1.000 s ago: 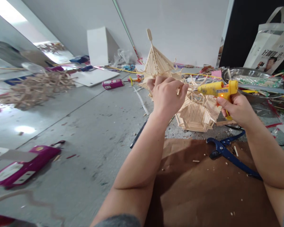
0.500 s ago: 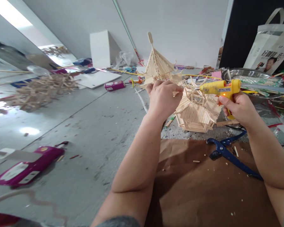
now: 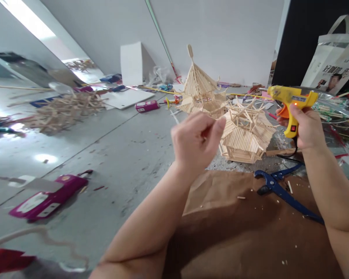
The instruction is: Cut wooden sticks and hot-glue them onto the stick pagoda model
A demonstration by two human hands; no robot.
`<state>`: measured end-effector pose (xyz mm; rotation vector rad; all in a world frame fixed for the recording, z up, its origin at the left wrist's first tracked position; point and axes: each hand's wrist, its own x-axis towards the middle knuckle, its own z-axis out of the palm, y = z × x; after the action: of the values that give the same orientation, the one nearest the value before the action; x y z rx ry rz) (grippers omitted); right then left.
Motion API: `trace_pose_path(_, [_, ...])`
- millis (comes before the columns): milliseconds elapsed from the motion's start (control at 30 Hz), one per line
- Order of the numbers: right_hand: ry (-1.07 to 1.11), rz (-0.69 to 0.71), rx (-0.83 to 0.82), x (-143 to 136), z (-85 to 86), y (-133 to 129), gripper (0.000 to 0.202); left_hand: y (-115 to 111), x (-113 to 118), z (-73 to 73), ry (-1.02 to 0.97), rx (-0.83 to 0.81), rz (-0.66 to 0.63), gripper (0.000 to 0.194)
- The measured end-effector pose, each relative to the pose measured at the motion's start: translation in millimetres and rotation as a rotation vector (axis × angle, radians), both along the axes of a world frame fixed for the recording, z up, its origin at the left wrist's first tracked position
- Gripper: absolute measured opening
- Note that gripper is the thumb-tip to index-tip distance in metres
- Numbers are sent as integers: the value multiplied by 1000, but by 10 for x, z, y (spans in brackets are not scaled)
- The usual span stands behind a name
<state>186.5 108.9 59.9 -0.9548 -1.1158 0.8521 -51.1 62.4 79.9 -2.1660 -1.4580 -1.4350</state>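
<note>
My right hand (image 3: 308, 126) grips a yellow hot glue gun (image 3: 293, 99) by its handle, an indicator light glowing orange and the nozzle pointing left. My left hand (image 3: 196, 137) is closed, thumb against curled fingers; whatever it may hold is hidden. Just beyond the left hand stands a hexagonal wooden-stick pavilion model (image 3: 247, 133), its sloped roof topped by an open ring of sticks. The hand overlaps its left edge in view, and I cannot tell if they touch. Behind it is a stick-built pointed roof section (image 3: 199, 83) with a tall finial.
Blue-handled cutters (image 3: 282, 190) lie on brown paper (image 3: 235, 236) in front of me. Purple power strips (image 3: 50, 195) sit on the floor at left, near a pile of sticks (image 3: 66, 112). A metal tray (image 3: 293, 91) and a white bag (image 3: 327, 58) are at right.
My right hand has drawn the glue gun right and up, away from the pavilion model. My left hand has come back toward me and lower, its fingers curled in.
</note>
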Motion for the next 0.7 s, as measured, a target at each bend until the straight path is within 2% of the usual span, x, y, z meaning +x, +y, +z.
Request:
trace_pose_path(100, [141, -37, -72, 75, -99, 153, 28, -83, 20, -176, 158, -128, -163, 46])
trace_pose_path(233, [315, -14, -178, 113, -201, 272, 31, -13, 46, -313, 731, -654, -164, 40])
trace_pose_path(300, [345, -2, -201, 107, -236, 297, 30, 42, 49, -351, 926, -819, -227, 32])
trace_pose_path(367, [331, 18, -223, 101, -264, 312, 30, 83, 41, -393, 969, -876, -288, 30])
trace_pose_path(567, [337, 120, -326, 112, -295, 321, 35, 188, -13, -545, 884, -913, -424, 37])
trace_pose_path(700, [335, 132, -349, 113, -294, 309, 36, 252, -48, -610, 869, -898, -453, 39])
